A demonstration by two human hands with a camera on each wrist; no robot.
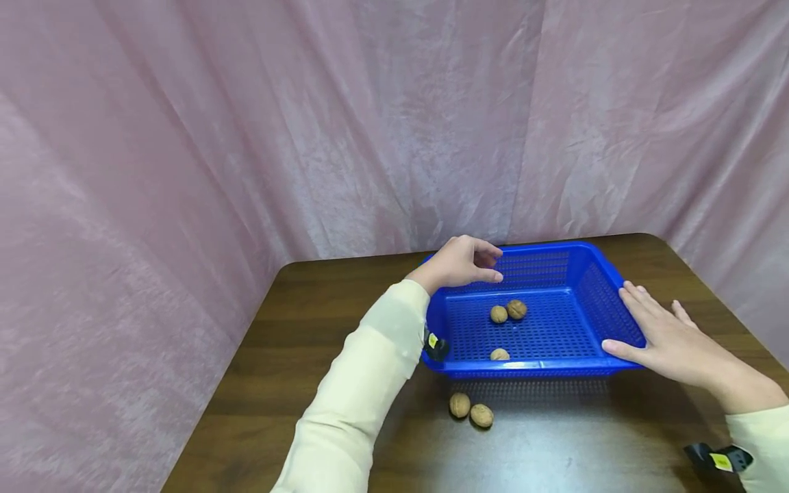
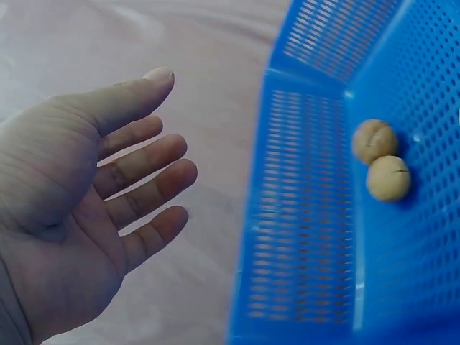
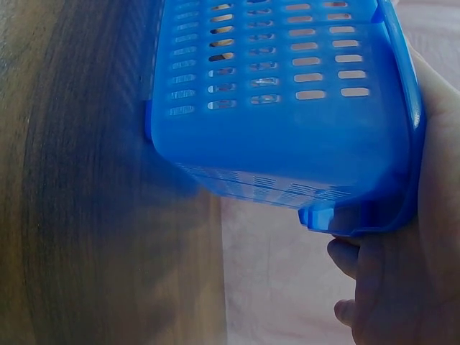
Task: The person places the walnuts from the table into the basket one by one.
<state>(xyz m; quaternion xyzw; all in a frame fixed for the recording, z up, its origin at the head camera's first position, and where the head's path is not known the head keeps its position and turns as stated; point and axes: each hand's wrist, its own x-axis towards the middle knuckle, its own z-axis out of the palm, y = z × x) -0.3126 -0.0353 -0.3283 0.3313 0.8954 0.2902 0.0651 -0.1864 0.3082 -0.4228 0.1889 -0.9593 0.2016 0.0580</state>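
Note:
A blue perforated basket [image 1: 600, 287] stands on a brown wooden table [image 1: 296, 322]. Three walnuts lie in it: a touching pair [image 1: 508, 311] mid-floor and one [image 1: 500, 355] by the near wall. Two more walnuts [image 1: 470, 409] lie on the table just in front of the basket. My left hand [image 1: 483, 263] hovers over the basket's far left corner, palm empty and fingers loosely spread, as the left wrist view [image 2: 162, 169] confirms. My right hand [image 1: 641, 322] lies flat against the basket's right wall with straight fingers, the thumb at the near right corner [image 3: 345, 223].
Pink cloth [image 1: 246, 137] hangs behind and to both sides of the table. The table's left edge and near right corner are in view. Black wrist straps with yellow tags [image 1: 718, 459] sit on both cream sleeves.

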